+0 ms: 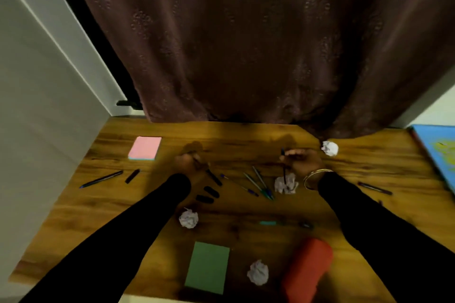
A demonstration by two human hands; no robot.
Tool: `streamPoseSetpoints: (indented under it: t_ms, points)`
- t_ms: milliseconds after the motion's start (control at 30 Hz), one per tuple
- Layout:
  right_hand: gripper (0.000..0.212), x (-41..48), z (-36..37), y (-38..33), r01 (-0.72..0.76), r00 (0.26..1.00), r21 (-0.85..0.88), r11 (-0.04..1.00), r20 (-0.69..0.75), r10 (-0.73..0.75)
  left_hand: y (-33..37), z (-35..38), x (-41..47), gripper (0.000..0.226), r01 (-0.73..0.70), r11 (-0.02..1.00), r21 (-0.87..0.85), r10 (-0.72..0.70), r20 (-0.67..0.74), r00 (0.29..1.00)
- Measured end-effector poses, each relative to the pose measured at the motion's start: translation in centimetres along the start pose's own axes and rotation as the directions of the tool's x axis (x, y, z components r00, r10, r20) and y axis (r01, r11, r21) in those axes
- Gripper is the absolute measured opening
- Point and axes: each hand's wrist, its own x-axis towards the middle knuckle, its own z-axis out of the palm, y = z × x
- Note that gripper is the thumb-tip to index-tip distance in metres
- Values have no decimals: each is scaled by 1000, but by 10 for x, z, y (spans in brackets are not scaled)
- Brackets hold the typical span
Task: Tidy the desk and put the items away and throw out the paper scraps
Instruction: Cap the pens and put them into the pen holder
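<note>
My left hand (188,162) is closed around a dark pen (213,177) over the middle of the wooden desk (369,167). My right hand (301,160) grips another dark pen (284,167) held nearly upright. Several pens (258,183) lie between my hands, with two black caps (208,195) just below the left one. Crumpled paper balls sit at the back right (330,148), under my right hand (285,184), in the centre (188,218) and near the front (258,272). A red pencil pouch (306,270) lies at the front.
A pink sticky-note pad (145,148) lies back left, a green pad (208,267) at the front. More pens lie far left (101,179) and far right (374,188). A blue book (440,152) sits at the right edge. A brown curtain (246,44) hangs behind.
</note>
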Motion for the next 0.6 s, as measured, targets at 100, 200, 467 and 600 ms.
streamPoseSetpoints:
  t_ms: [100, 200, 467, 600]
  points:
    - [11, 7, -32, 14, -31, 996, 40, 999, -85, 34, 31, 26, 8, 35, -57, 974, -221, 66, 29, 997]
    - [14, 4, -73, 24, -84, 989, 180, 980, -108, 105, 62, 49, 9, 32, -137, 971, -198, 167, 140, 976]
    - [10, -11, -177, 66, -82, 963, 168, 982, -242, 122, 197, 128, -31, 27, -479, 839, -257, 535, 229, 813]
    - [17, -12, -217, 81, -74, 942, 134, 988, -315, 113, 285, 171, -54, 18, -640, 732, -233, 680, 305, 667]
